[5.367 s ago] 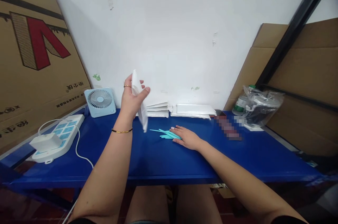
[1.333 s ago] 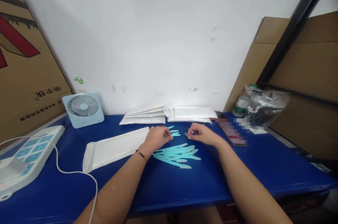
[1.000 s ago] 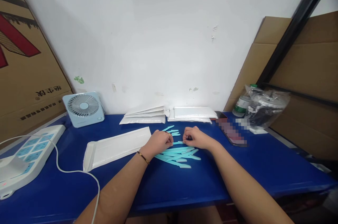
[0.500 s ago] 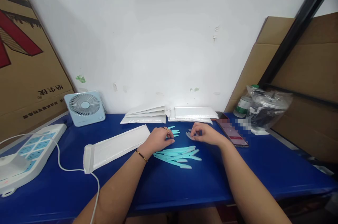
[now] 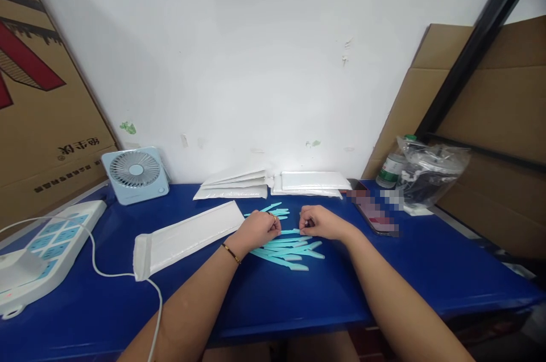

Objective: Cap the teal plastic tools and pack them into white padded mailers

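Observation:
Between my hands, a turquoise eyebrow razor point(image 5: 290, 231) lies level. My left hand point(image 5: 258, 229) pinches one end of it. At the other end, the fingertips of my right hand point(image 5: 321, 223) close on the razor's tip; any small piece there is hidden by the fingers. Just below, several turquoise eyebrow razors point(image 5: 286, 250) lie fanned in a pile, their pale ends to the right. Behind my left hand is a smaller group of razors point(image 5: 275, 209), partly covered by the hand.
A white padded mailer point(image 5: 191, 239) lies left of my hands. More mailers point(image 5: 232, 186) are stacked by the wall. A fan point(image 5: 136, 174), a power strip point(image 5: 55, 248) and its white cable are at left. At right are a phone point(image 5: 373, 211), a bottle point(image 5: 390, 171) and a plastic bag point(image 5: 433, 177).
My left hand has taken hold of a razor, and my right hand has come to its other end. The clear slivers seen at my right fingers before are now hidden.

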